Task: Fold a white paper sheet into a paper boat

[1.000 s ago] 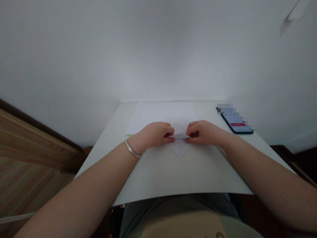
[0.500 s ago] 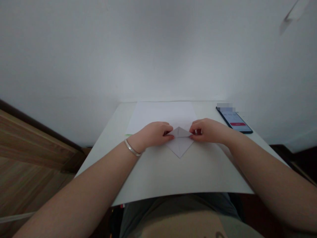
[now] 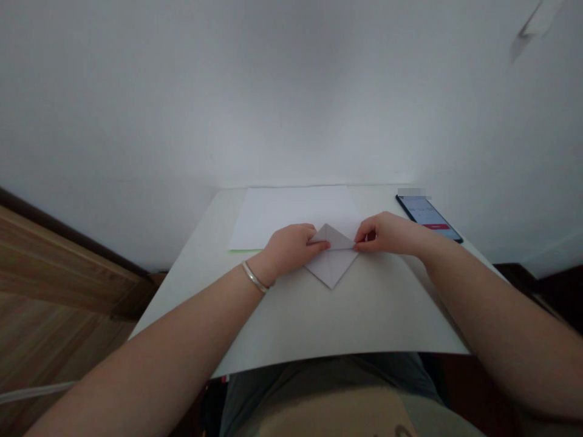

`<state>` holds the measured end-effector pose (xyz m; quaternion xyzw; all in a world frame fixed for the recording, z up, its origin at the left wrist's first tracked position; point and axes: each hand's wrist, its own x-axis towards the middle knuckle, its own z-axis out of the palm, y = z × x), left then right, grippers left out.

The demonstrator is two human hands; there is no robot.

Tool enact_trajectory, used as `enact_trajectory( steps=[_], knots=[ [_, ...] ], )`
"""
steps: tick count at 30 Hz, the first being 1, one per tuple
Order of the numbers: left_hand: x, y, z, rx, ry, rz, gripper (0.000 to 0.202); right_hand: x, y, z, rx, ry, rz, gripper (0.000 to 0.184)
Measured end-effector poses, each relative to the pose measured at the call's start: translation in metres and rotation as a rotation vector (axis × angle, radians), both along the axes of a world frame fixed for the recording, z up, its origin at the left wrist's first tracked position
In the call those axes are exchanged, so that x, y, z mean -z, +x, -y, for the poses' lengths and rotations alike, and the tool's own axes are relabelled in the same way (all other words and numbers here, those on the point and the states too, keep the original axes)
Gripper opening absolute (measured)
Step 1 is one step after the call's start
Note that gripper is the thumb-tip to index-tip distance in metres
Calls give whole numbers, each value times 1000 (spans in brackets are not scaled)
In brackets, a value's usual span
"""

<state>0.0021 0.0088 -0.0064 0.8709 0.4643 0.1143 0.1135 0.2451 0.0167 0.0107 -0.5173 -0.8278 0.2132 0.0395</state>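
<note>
1. Left hand (image 3: 292,246): fingers clamped on the paper (image 3: 331,262) at its left corner, thumb on top.
2. Right hand (image 3: 390,233): fingers pinched together on its right corner.
3. The paper, folded, is on the counter (image 3: 355,321), one tip toward the person.
4. A sheet (image 3: 291,209) lies beyond; the phone (image 3: 423,211) is farther right.

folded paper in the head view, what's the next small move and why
I'd probably press along the crosswise line of the folded paper with the right hand while the left hand steadies it. The left thumb already lies on the paper near that line, the right fingertips are at its right corner, and the line between them is uncovered.
</note>
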Motion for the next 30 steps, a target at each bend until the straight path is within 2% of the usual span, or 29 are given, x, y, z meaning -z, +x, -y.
enact_trajectory(
  steps=[11,19,22,26,30],
  knots=[
    [1,3,-2,-73,-104,22,43,0,1,-1,2,-74,44,18],
    [2,4,-2,-84,-69,-12,46,-2,-1,-2,136,-275,-9,18],
    [3,3,-3,-86,-73,-13,46,-1,4,-6,120,-294,-8,21],
    [4,2,-4,-89,-96,0,46,-2,13,-11,39,-287,-20,19],
    [2,2,-3,-83,-126,10,46,-8,7,-6,41,-136,-80,16]
  ],
)
